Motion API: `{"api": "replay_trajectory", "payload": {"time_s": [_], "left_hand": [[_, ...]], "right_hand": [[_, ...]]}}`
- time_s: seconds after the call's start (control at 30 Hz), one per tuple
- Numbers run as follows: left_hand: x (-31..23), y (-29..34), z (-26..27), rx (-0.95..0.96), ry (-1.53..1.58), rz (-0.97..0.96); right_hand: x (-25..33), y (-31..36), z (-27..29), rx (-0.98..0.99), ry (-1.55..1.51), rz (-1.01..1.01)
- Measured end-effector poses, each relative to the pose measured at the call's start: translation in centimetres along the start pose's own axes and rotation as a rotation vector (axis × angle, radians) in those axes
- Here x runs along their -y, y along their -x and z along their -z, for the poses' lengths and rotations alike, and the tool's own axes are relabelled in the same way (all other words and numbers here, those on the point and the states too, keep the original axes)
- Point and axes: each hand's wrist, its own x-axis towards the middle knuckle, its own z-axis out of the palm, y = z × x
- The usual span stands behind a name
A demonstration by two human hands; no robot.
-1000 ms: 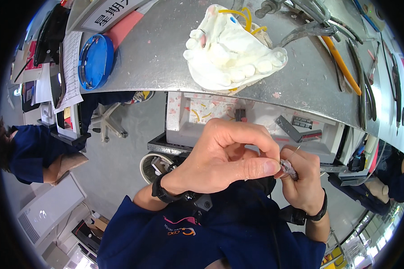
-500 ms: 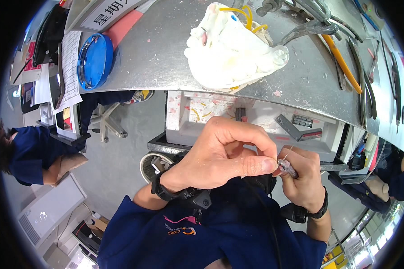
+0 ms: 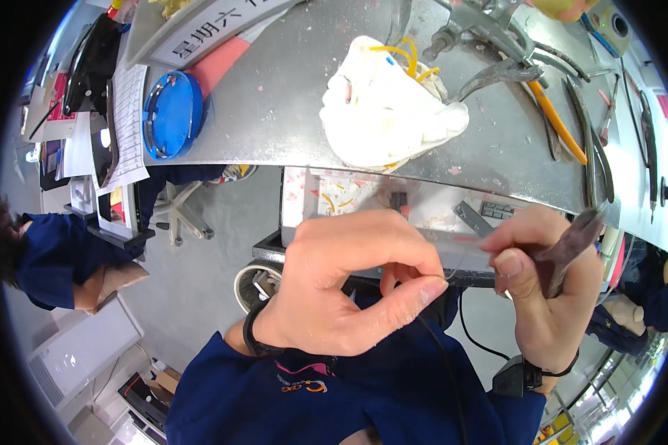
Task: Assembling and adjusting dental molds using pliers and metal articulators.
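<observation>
In front of my chest, my left hand point(image 3: 356, 285) is closed in a pinch, thumb against fingertips, on a thin wire point(image 3: 460, 261) that sticks out to the right. My right hand point(image 3: 553, 289) is wrapped round a pair of metal pliers point(image 3: 577, 236), whose jaws point up and to the right, away from the wire. Its thumb and forefinger are a short way from the wire's free end; whether they touch it I cannot tell. Beyond both hands, on the bench, lies a white plaster dental model point(image 3: 382, 119) with yellow wax strands point(image 3: 410, 55) at its back.
The metal bench point(image 3: 274, 96) carries a blue round dish point(image 3: 172, 115) at left and several pliers and tools, one with an orange handle point(image 3: 558, 122), at right. An open drawer point(image 3: 364, 196) with scraps sits below the edge. A bin point(image 3: 256, 278) stands lower left; another person point(image 3: 52, 259) is far left.
My hands have drawn apart. The right hand has moved right and up, turning the pliers' jaws away from the left fingertips. My view has shifted slightly, so the bench sits lower.
</observation>
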Motion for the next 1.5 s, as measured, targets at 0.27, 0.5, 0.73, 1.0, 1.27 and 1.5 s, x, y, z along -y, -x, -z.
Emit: {"api": "replay_trajectory", "payload": {"time_s": [0.27,0.5,0.73,1.0,1.27,1.5], "left_hand": [[-1.3,-0.1,0.5,-0.107,-0.239,-0.174],[0.1,-1.1,2.5,-0.456,-0.713,-0.459],[0.5,-3.5,2.8,-0.352,-0.7,-0.483],[1.7,-3.8,2.5,-0.361,-0.599,-0.559],[1.8,-4.0,1.5,-0.414,-0.52,-0.518],[1.6,-3.8,1.3,-0.438,-0.509,-0.476]], "right_hand": [[2.4,-3.4,-1.4,0.048,-0.099,0.041],[2.9,-5.4,-2.7,-0.214,0.146,0.135],[2.6,-6.0,-3.2,-0.239,0.178,0.2],[2.2,-6.5,-3.6,-0.264,0.184,0.241],[4.6,-6.5,-3.6,-0.189,0.295,0.005],[1.2,-6.0,-2.6,-0.243,0.296,0.381]]}}
